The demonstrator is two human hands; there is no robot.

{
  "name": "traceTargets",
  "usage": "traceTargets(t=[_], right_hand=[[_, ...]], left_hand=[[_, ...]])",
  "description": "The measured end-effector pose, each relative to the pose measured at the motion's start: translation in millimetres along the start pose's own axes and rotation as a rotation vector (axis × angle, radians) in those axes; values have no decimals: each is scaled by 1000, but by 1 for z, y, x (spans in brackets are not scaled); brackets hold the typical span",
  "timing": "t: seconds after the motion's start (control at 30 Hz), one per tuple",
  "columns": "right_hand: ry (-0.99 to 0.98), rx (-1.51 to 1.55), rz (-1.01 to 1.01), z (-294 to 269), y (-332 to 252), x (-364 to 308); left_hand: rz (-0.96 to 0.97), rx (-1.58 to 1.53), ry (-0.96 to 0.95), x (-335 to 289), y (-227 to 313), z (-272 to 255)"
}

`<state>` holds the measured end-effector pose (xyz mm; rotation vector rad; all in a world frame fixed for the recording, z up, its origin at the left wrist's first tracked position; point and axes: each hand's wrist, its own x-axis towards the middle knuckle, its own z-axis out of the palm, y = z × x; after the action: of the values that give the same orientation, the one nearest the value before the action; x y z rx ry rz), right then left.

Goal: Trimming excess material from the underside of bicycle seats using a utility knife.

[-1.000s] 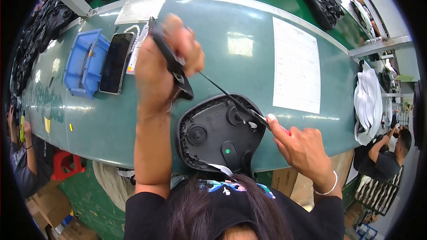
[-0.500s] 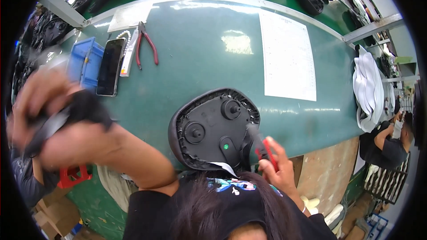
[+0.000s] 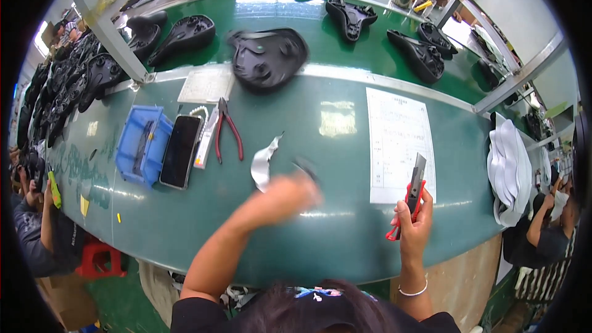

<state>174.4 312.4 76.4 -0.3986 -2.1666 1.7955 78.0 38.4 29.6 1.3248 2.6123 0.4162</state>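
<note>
My right hand [image 3: 414,225] is closed around a red utility knife [image 3: 414,200], its blade pointing up over the edge of a printed sheet [image 3: 402,142]. My left hand [image 3: 287,197] is smeared by motion above the middle of the bench, so its fingers cannot be read. A dark blurred shape [image 3: 306,171] shows at its fingertips; I cannot make out its kind. Beside that hand lies a curled white scrap [image 3: 262,163]. Beyond the bench's rail, a black bicycle saddle [image 3: 268,58], underside up, is blurred and apart from both hands.
Left on the bench are a blue bin [image 3: 143,142], a phone [image 3: 181,151] and red-handled pliers [image 3: 229,132]. More saddles [image 3: 350,17] lie on the far green surface. White curved pieces [image 3: 510,169] are stacked at the right. Co-workers [image 3: 46,222] sit left, right and across.
The saddle has gone from directly before me to beyond the rail. My left hand has swung from far left to the middle. My right hand has lifted the knife away. The view has tilted up.
</note>
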Motion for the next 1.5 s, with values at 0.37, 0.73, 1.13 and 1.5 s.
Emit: traceTargets(t=[0.37, 0.73, 1.13, 1.5], right_hand=[[-129, -361, -447, 127, 30, 309], [-183, -169, -130, 232, 42, 429], [-568, 720, 305, 160, -60, 48], [-522, -251, -39, 22, -16, 15]], left_hand=[[-513, -688, 780, 79, -42, -3], [-489, -881, 901, 82, -56, -7], [-148, -965, 1264, 75, -36, 13], [-574, -1659, 731, -41, -16, -9]])
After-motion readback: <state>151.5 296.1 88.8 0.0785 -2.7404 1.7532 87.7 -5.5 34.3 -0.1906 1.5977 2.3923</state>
